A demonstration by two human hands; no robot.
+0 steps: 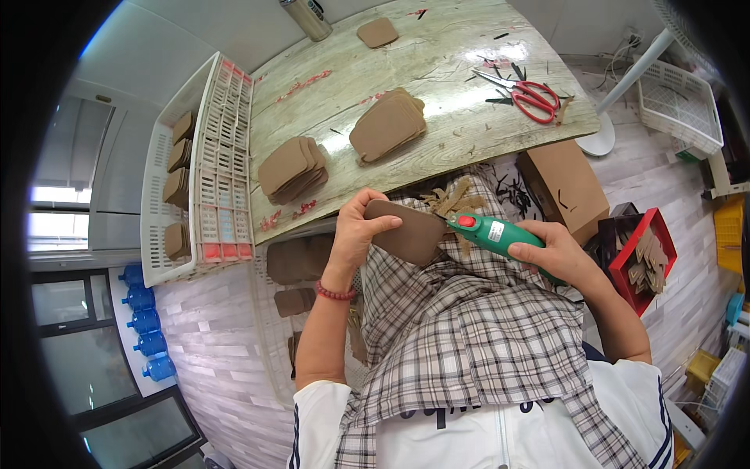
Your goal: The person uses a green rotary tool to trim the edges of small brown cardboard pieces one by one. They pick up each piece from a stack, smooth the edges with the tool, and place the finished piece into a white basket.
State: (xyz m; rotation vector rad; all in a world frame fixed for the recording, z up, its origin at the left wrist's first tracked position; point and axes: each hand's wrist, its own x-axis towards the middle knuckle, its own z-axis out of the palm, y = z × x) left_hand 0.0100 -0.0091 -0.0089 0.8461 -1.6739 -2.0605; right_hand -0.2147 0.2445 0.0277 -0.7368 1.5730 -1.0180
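Note:
My left hand (pixel 358 234) pinches a flat brown rounded piece (pixel 412 236) by its left end, thumb on top. My right hand (pixel 556 252) is wrapped round a green handheld electric cutter (pixel 504 237) with a red button. The cutter's head meets the right edge of the brown piece, over my lap. Tan trimmings (pixel 457 199) lie on the plaid apron (pixel 461 328) just beyond the cutter. Two stacks of similar brown pieces, a left stack (pixel 291 168) and a right stack (pixel 388 125), rest on the table.
Red-handled scissors (pixel 535 102) lie on the table (pixel 328 102) among dark scraps. A lone brown piece (pixel 377 32) and a metal flask (pixel 306 19) sit farther back. At left stands a white crate (pixel 223 156) holding brown pieces. A cardboard box (pixel 564 187) and red bin (pixel 621 270) are at right.

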